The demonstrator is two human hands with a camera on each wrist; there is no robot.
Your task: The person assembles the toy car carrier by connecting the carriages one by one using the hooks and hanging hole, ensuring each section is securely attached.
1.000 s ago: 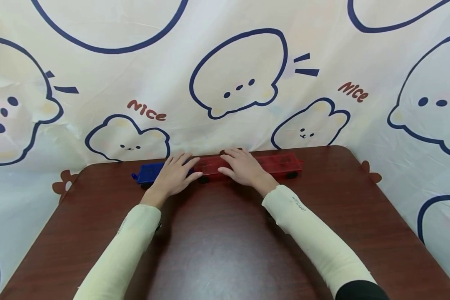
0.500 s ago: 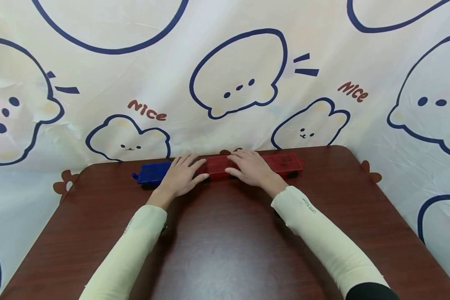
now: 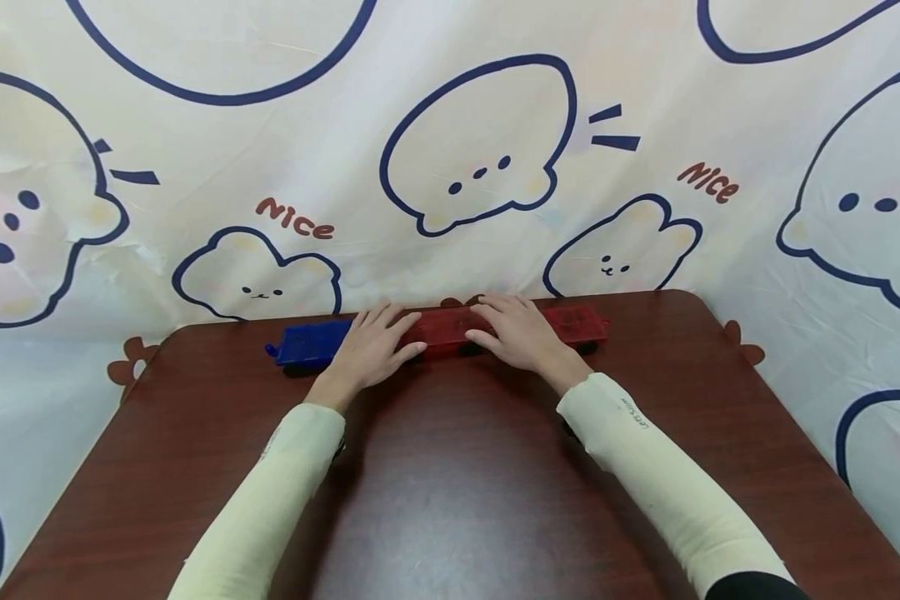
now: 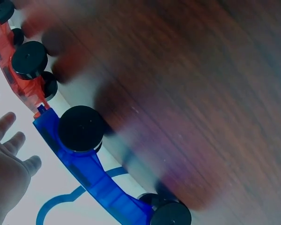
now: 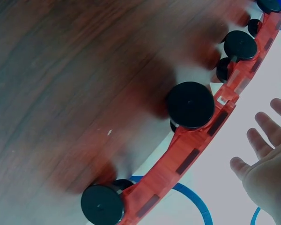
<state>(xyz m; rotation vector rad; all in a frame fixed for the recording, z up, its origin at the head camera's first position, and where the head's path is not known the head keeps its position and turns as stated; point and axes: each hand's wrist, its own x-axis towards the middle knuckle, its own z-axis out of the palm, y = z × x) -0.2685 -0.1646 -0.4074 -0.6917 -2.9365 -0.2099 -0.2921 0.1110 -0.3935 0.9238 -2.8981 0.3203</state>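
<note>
A blue toy train car [image 3: 311,343] and red toy train cars [image 3: 444,329] stand in a row along the table's far edge, on black wheels. In the left wrist view, the blue car's end [image 4: 98,180] meets the coupling of the red car. Above the joint between blue and red, my left hand [image 3: 371,350] has its fingers spread, apart from the car in its wrist view. My right hand [image 3: 523,337] is over the red cars, fingers extended. The right wrist view shows it apart from the red car [image 5: 164,176]; another coupling joins the two red cars there.
The dark brown table [image 3: 435,467] stretches from the cars toward me. Right behind its far edge hangs a pale curtain [image 3: 435,267] with blue-outlined cartoon animals, which also covers both sides.
Both hands have drifted to the right above the row, uncovering more of the blue car. The cars stay nearly where they were.
</note>
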